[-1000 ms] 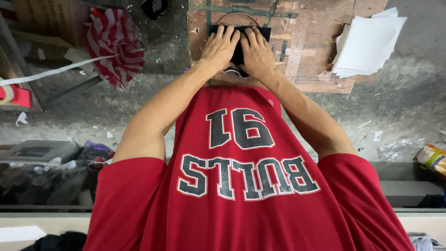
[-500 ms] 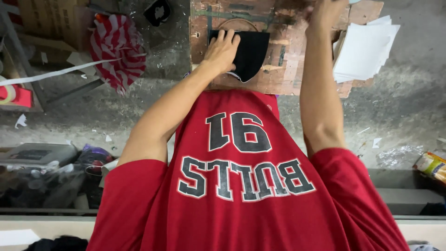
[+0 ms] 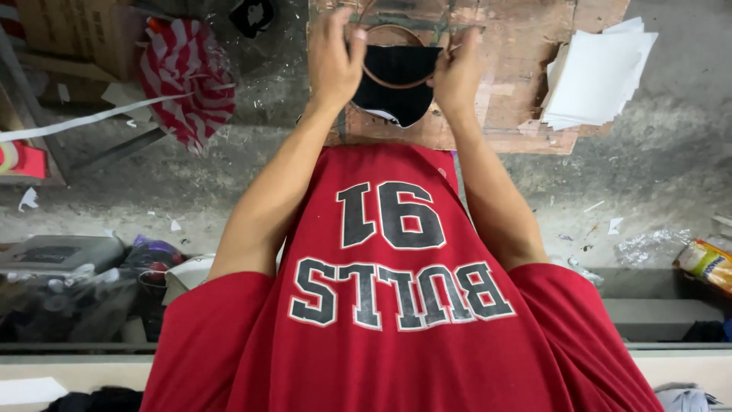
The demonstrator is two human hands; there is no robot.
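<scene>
My left hand (image 3: 334,57) and my right hand (image 3: 457,76) are raised together over a worn wooden board (image 3: 518,46). Between them they hold a black fabric piece (image 3: 396,95) with a thin brown ring (image 3: 379,78) lying across it. The left fingers pinch the ring and the fabric's left edge. On the other side, the right fingers grip the fabric's right edge. The piece looks lifted a little off the board. My red jersey (image 3: 396,305) fills the lower half of the view.
A stack of white sheets (image 3: 595,72) lies at the board's right end. A red-and-white striped cloth (image 3: 183,69) and a cardboard box (image 3: 76,30) sit on the left. A grey case (image 3: 53,255) is lower left and a snack packet (image 3: 705,259) far right, on a littered concrete floor.
Both hands lay flat on the black piece a second ago. The right hand then reached to the far edge of the board and came back. Now both hands hold the piece and the ring.
</scene>
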